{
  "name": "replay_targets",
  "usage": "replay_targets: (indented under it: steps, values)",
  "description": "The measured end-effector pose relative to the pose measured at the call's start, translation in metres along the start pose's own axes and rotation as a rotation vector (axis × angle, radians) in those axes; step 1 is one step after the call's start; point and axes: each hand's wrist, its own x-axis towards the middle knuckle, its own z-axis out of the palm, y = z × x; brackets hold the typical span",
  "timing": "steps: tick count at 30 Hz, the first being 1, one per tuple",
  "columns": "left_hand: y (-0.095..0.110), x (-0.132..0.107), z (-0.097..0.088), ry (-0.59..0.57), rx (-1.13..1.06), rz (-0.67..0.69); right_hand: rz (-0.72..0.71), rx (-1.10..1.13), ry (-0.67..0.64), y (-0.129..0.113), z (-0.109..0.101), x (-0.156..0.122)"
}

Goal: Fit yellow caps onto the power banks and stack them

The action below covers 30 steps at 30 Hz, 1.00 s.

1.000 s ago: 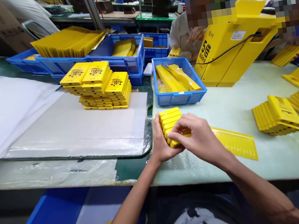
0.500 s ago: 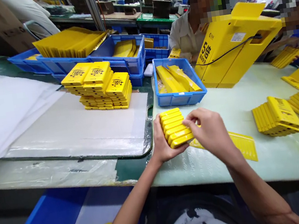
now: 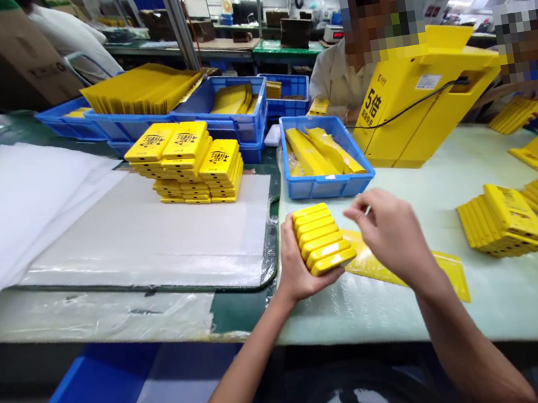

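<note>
My left hand (image 3: 294, 275) is closed around a stack of several yellow power banks (image 3: 322, 239), their rounded narrow edges facing up. Just right of the stack, over the table, my right hand (image 3: 395, 233) has thumb and forefinger pinched together, apart from the power banks. Whatever sits in that pinch, if anything, is too small to make out. Beneath my right hand lies a flat yellow sheet (image 3: 454, 273), partly covered by the wrist.
A blue bin (image 3: 332, 185) with yellow strips stands ahead. Piled power banks (image 3: 193, 166) rest on the left mat; more (image 3: 502, 220) stand at right. Behind is a large yellow cabinet (image 3: 412, 116) with a black cable. A co-worker (image 3: 339, 76) sits across the table.
My right hand has moved off the power bank stack, slightly to the right, still pinched. The left hand keeps its hold. The whole view has shifted a little downward.
</note>
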Motion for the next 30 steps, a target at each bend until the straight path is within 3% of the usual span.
replay_targets:
  steps: [2,4,6,9,12,16,20,23,25,26,28,30]
  values:
    - [-0.002,0.000,0.000,0.006,-0.007,-0.008,-0.022,0.104,0.002,-0.004,0.001,0.004]
    - [-0.003,-0.001,0.000,0.005,0.005,-0.013,-0.109,0.209,-0.149,-0.012,0.010,0.004]
    - [-0.004,-0.001,-0.001,0.005,0.023,-0.015,-0.150,0.171,-0.250,-0.016,0.018,0.004]
    - [-0.004,-0.001,-0.001,0.006,0.019,-0.018,-0.036,-0.016,-0.123,-0.005,0.016,0.009]
    - [-0.004,-0.001,0.001,0.019,-0.005,-0.006,0.042,0.050,0.027,0.008,0.003,0.012]
    - [-0.001,-0.001,0.001,0.013,-0.036,-0.042,-0.033,0.222,-0.058,0.002,0.005,-0.002]
    - [0.002,0.000,0.001,0.016,-0.013,-0.053,-0.053,0.049,-0.158,0.001,0.015,-0.009]
    - [0.002,0.000,0.002,0.029,0.005,0.006,0.021,-0.067,0.008,0.008,0.010,0.002]
    - [0.001,0.000,0.002,0.029,0.013,0.020,0.023,-0.012,0.105,0.005,0.008,0.010]
    - [0.000,0.000,0.002,0.026,0.019,0.014,-0.018,0.059,0.068,0.002,0.010,0.013]
    - [0.000,-0.001,0.002,0.023,0.028,-0.006,-0.119,0.183,-0.137,-0.006,0.016,0.015]
    - [-0.001,-0.001,0.002,0.026,0.028,-0.011,-0.099,0.155,-0.241,-0.007,0.023,0.017]
